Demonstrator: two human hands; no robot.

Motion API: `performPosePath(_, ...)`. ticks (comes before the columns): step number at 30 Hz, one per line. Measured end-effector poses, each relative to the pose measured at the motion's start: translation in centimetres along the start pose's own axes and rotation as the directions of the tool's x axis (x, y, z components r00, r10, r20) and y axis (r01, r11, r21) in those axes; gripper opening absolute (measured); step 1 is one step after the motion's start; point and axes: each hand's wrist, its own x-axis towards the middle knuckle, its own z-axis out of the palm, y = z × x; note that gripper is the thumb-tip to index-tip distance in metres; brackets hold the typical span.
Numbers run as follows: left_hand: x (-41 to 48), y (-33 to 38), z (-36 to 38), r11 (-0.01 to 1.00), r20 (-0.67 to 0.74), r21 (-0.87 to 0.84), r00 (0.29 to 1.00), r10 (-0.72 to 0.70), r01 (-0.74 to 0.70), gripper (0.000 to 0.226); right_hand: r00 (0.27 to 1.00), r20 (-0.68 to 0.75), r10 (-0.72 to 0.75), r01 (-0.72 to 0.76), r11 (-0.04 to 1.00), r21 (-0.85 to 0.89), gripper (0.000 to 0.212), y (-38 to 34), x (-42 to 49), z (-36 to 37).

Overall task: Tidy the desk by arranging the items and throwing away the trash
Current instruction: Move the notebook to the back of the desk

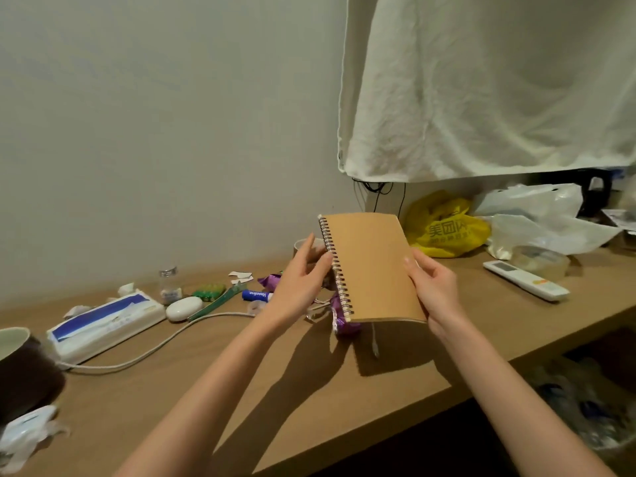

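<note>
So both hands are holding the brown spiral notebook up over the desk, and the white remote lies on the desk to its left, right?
Not quite. In the head view the left hand and right hand do hold the brown spiral notebook up over the desk, but the white remote lies on the desk to its right, not its left.

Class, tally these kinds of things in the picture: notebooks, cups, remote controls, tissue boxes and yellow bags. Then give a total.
notebook: 1
cups: 2, the dark mug and the pale cup
remote control: 1
tissue box: 1
yellow bag: 1
Total: 6
</note>
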Motion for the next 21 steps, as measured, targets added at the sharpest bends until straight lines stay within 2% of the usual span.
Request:
performPosePath(3,0.2,-3.1,0.7,0.956,0.025,0.289,0.999,0.042,-0.047,0.049,0.996,-0.077,0.053,-0.056,0.998,-0.039,0.045,1.8,3.1,-2.1)
performPosePath(6,0.6,-6.1,1.2,0.839,0.074,0.541,0.997,0.016,-0.054,0.053,0.985,-0.131,0.113,-0.125,0.988,-0.086,0.043,3.7,5.7,-3.5)
performPosePath(8,0.9,-7.5,1.5,0.755,0.113,0.651,0.994,0.012,-0.083,0.057,0.978,-0.152,0.141,-0.159,0.981,-0.114,0.042,4.9,7.3,-4.0)
performPosePath(15,0.9,-9.7,2.5,0.604,0.252,0.764,0.967,0.048,-0.228,0.074,0.970,-0.158,0.182,-0.221,0.933,-0.283,0.043,8.2,12.2,-3.9)
performPosePath(19,1.0,-10.4,2.7,0.589,0.248,0.770,0.966,0.077,-0.245,0.075,0.983,-0.125,0.134,-0.175,0.889,-0.423,0.043,9.1,14.4,-3.0)
performPosePath(21,0.9,-10.5,2.7,0.587,0.240,0.772,0.967,0.086,-0.244,0.074,0.990,-0.113,0.085,-0.133,0.826,-0.548,0.042,9.5,15.4,-2.5)
